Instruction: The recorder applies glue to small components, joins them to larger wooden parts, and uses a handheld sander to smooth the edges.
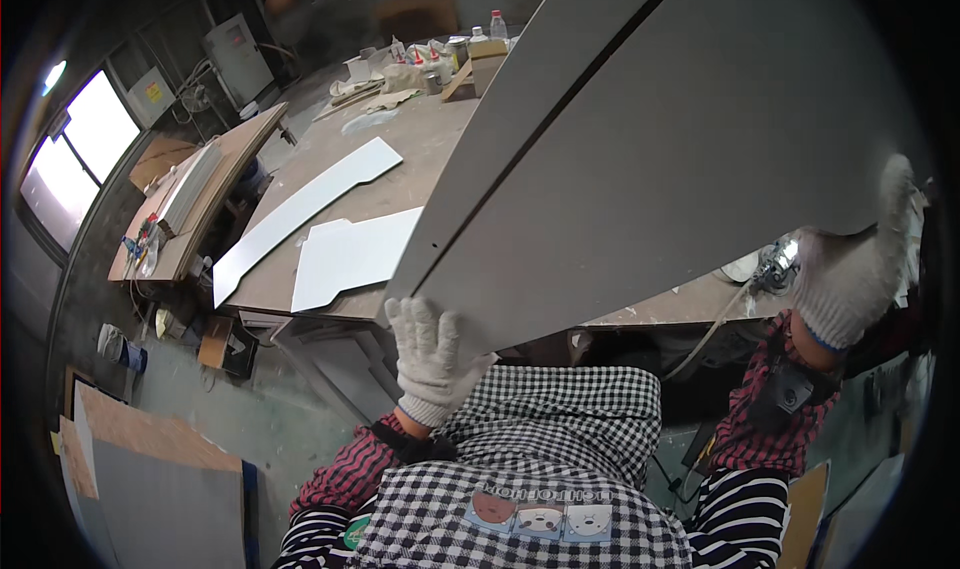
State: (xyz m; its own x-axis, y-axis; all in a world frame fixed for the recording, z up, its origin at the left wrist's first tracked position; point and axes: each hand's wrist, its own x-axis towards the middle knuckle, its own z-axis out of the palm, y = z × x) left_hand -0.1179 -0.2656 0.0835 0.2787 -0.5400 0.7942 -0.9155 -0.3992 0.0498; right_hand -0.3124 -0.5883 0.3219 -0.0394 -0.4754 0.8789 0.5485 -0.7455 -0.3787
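Over the near part of the worktop (430,134), big grey panel (680,149) held up at a tilt, dark slot running lengthwise near its upper-left edge. Its lower-left corner is at the left hand (430,359), its right end at the right hand (850,264); both gloved.

Left fingers: straight, slightly spread, laid against the corner. Can't tell if they're pinching or just bracing. Right fingers: at least one points up along the end, palm near the lower edge. Contact partly hidden, so can't tell how closed the grip is.

Step in hand, my read: supporting and steadying the panel with both hands. Any further move calls for both ends shifted together, corner kept off the long white piece (310,214) and the shorter white piece (355,254), which the panel partly covers from this view.

Markings: apron (550,399) has a printed patch (537,517) of three cartoon faces, lettering above it, upside down from here. Wall box (150,99) has a yellow sticker (153,93), too small to read. Same for the bottles (430,59) at the back. No writing seen on the panel, just a small dark mark.
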